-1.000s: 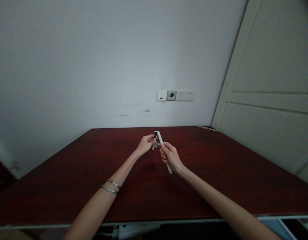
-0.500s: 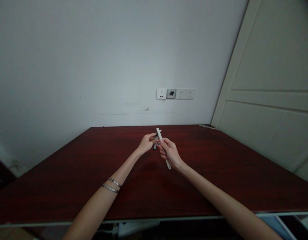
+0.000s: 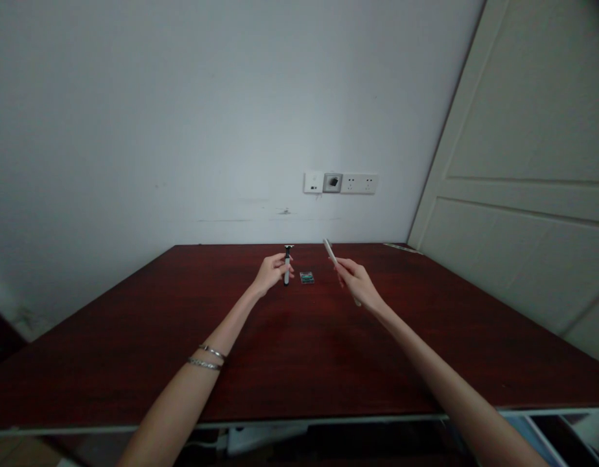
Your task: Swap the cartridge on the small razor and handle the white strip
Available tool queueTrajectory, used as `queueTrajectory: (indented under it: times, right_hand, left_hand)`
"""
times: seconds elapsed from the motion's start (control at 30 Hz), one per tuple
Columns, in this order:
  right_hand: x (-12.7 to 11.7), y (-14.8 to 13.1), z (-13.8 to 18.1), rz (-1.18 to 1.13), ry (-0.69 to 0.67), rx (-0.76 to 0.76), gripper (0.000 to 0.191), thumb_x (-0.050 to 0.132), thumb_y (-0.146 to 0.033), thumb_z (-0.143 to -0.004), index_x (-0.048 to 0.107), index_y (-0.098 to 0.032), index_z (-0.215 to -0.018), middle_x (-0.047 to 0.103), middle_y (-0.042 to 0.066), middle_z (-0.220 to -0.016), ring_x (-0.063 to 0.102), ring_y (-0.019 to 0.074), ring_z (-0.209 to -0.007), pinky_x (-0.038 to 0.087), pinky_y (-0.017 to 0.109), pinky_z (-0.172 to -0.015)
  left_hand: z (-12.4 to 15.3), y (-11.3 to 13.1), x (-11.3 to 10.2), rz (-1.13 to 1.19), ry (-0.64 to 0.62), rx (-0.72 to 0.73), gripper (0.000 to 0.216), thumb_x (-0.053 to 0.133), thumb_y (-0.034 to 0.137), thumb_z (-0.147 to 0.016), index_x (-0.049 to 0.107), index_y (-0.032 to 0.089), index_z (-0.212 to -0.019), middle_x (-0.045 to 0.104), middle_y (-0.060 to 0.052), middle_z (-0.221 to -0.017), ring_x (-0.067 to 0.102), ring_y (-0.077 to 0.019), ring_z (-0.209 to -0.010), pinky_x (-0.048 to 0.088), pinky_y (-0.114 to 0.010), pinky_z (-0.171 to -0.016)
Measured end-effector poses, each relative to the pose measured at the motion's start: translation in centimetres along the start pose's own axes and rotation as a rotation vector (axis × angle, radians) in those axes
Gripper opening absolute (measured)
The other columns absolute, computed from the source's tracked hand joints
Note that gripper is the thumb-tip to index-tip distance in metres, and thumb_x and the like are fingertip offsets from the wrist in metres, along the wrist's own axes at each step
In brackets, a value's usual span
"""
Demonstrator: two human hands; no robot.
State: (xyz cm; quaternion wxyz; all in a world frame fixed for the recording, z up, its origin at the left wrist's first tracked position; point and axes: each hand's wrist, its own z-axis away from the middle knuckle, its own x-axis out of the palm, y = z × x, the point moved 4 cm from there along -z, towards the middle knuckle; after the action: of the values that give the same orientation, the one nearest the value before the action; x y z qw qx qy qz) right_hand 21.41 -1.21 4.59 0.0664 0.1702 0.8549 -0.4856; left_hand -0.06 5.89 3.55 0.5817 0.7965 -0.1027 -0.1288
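My left hand [image 3: 271, 273] is closed round a short grey stick with a dark head [image 3: 286, 266], held upright over the far middle of the dark red table [image 3: 299, 350]. My right hand [image 3: 356, 281] pinches a long white stick [image 3: 330, 251] that slants up and to the left. Between the two hands a small teal and white object [image 3: 306, 277] lies flat on the table, touched by neither hand.
A white wall rises behind the table, with a row of sockets [image 3: 341, 183] above its far edge. A pale panelled door [image 3: 523, 181] stands at the right. Two thin bracelets [image 3: 207, 358] circle my left forearm.
The hands were together, with the two sticks touching. They have moved apart, left hand to the left and right hand to the right, uncovering the small teal object on the table.
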Motion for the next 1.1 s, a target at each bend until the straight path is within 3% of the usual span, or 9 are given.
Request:
queueTrajectory:
  times: [0.13, 0.33, 0.53, 0.9, 1.1]
  right_hand:
    - [0.0, 2.4, -0.4, 0.303, -0.061, -0.177, 0.030, 0.051, -0.034, -0.081, 0.068, -0.020, -0.101, 0.057, 0.006, -0.082, 0.053, 0.0179, -0.075, 0.043, 0.032, -0.071]
    - [2.4, 5.1, -0.5, 0.448, -0.299, -0.207, 0.022, 0.055, -0.024, -0.079, 0.072, -0.022, -0.094, 0.057, 0.006, -0.081, 0.054, 0.0171, -0.074, 0.044, 0.030, -0.072]
    - [5.0, 5.6, -0.4, 0.470, -0.419, -0.166, 0.021, 0.061, -0.017, -0.075, 0.073, -0.021, -0.091, 0.057, 0.005, -0.079, 0.054, 0.0159, -0.072, 0.044, 0.029, -0.072]
    - [6.9, 7.1, -0.2, 0.447, -0.470, -0.107, 0.023, 0.056, -0.012, -0.075, 0.073, -0.017, -0.091, 0.062, 0.008, -0.088, 0.058, 0.0176, -0.080, 0.045, 0.029, -0.079]
    - [6.4, 7.1, -0.9, 0.438, -0.406, -0.125, 0.027, 0.059, -0.014, -0.072, 0.071, -0.016, -0.096, 0.062, 0.009, -0.093, 0.058, 0.0179, -0.085, 0.044, 0.029, -0.082]
  left_hand:
    - [0.0, -0.3, -0.4, 0.028, 0.014, -0.011, 0.028, 0.063, 0.024, -0.070, 0.055, 0.012, -0.094, 0.061, -0.004, -0.068, 0.063, -0.0150, -0.057, 0.046, -0.021, -0.049]
    - [0.8, 0.1, 0.2, 0.046, -0.007, -0.023, 0.027, 0.063, 0.025, -0.070, 0.056, 0.013, -0.093, 0.062, -0.004, -0.069, 0.064, -0.0164, -0.060, 0.048, -0.024, -0.051]
    - [1.8, 0.5, 0.9, 0.061, -0.036, -0.038, 0.027, 0.063, 0.026, -0.070, 0.056, 0.013, -0.093, 0.062, -0.004, -0.069, 0.064, -0.0169, -0.061, 0.049, -0.026, -0.053]
    - [1.8, 0.0, 0.9, 0.052, -0.049, -0.043, 0.022, 0.059, 0.021, -0.073, 0.056, 0.013, -0.093, 0.062, -0.004, -0.069, 0.064, -0.0165, -0.061, 0.050, -0.027, -0.055]
    - [1.6, -0.4, 0.7, 0.052, -0.042, -0.039, 0.024, 0.061, 0.023, -0.072, 0.056, 0.013, -0.094, 0.063, -0.005, -0.069, 0.064, -0.0162, -0.059, 0.049, -0.026, -0.054]
